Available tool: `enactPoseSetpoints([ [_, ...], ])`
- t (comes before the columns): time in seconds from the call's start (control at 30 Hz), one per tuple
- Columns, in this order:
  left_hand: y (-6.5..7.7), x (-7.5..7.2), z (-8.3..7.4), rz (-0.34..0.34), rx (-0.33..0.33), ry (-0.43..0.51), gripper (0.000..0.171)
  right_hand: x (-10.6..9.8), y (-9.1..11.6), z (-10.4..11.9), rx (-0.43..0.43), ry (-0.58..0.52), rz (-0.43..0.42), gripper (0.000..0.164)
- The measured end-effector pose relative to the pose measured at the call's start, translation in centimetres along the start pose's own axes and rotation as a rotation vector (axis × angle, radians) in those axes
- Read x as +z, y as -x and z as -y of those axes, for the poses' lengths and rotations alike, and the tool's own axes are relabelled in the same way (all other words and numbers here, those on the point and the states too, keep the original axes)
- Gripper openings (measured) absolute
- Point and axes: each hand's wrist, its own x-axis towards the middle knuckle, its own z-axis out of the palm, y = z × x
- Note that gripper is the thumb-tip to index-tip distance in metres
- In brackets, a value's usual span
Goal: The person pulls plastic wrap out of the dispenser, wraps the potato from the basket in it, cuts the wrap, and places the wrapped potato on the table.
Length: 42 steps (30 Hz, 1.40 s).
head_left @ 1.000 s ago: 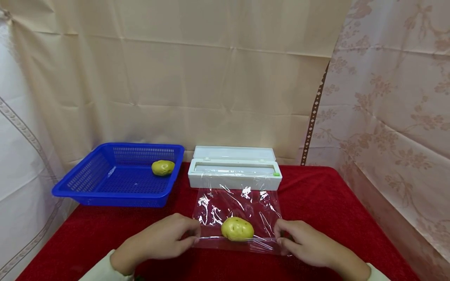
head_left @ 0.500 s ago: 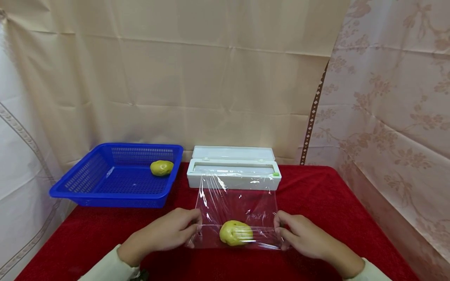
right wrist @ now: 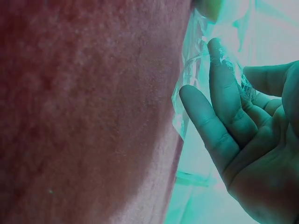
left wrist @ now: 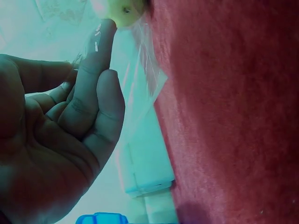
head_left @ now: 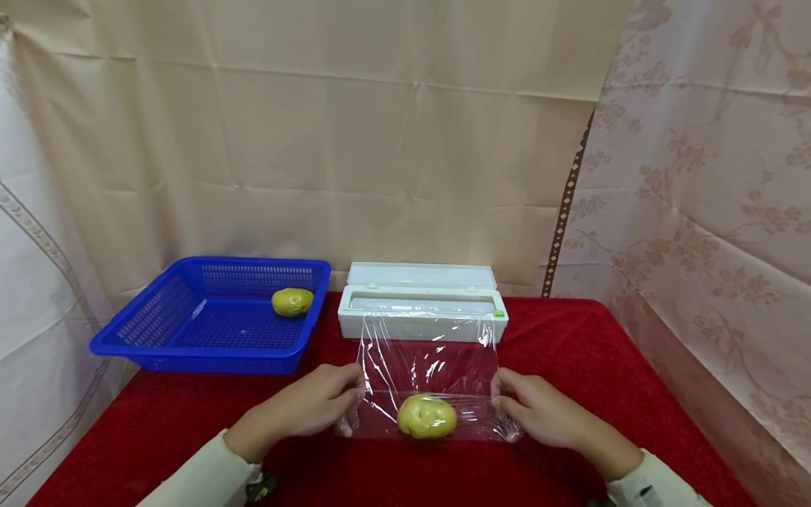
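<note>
A yellow potato (head_left: 426, 416) lies on a sheet of cling film (head_left: 431, 359) in the head view, with a layer of film across its top. The sheet runs back to a white cling film dispenser (head_left: 423, 328), whose lid stands raised. My left hand (head_left: 319, 401) pinches the film's left side between thumb and fingers. On the right side, my right hand (head_left: 538, 408) pinches it likewise. In the left wrist view, the remaining fingers of my left hand (left wrist: 70, 112) extend toward the potato (left wrist: 125, 11). The right wrist view shows crumpled film (right wrist: 243, 81) at my right thumb and fingers.
At the back left stands a blue plastic basket (head_left: 209, 358) with another potato (head_left: 292, 302) inside. A green slider (head_left: 499, 314) sits at the dispenser's right end. Red cloth (head_left: 602, 366) covers the table, and a beige curtain (head_left: 380, 141) hangs behind it.
Both hands have raised the film's near edge and moved it away from me, over the potato. The potato has shifted only slightly; the basket and dispenser have stayed put.
</note>
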Motion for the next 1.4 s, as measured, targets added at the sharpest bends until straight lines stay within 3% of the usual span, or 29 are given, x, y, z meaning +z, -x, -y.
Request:
enactPoseSetpoints([
  [0.1,-0.5,0.1,0.4,0.003,-0.034,-0.005,0.015,0.2,-0.3,-0.3,0.005,-0.003,-0.007,0.014],
  [0.3,-1.4,0.3,1.0,0.029,-0.124,-0.03,0.014,0.6,-0.8,-0.6,0.095,-0.132,0.065,0.006],
  [0.5,-2.2,0.9,0.9,0.038,-0.187,-0.034,0.014,0.8,-1.5,-0.4,0.152,-0.146,0.09,0.007],
  [0.83,-3.1,1.5,1.0,-0.015,-0.307,-0.088,0.018,1.7,-2.5,0.4,0.245,-0.081,-0.005,0.011],
  [0.97,-3.4,1.6,1.2,-0.02,-0.303,-0.142,0.019,2.0,-2.8,0.7,0.289,-0.06,-0.064,0.016],
  [1.2,-3.5,1.7,1.5,-0.018,-0.264,-0.199,0.022,2.4,-3.0,0.7,0.312,-0.012,-0.089,0.028],
  [1.4,-3.8,1.9,1.1,-0.069,-0.218,-0.356,0.027,3.0,-3.2,0.6,0.292,0.088,-0.095,0.034],
])
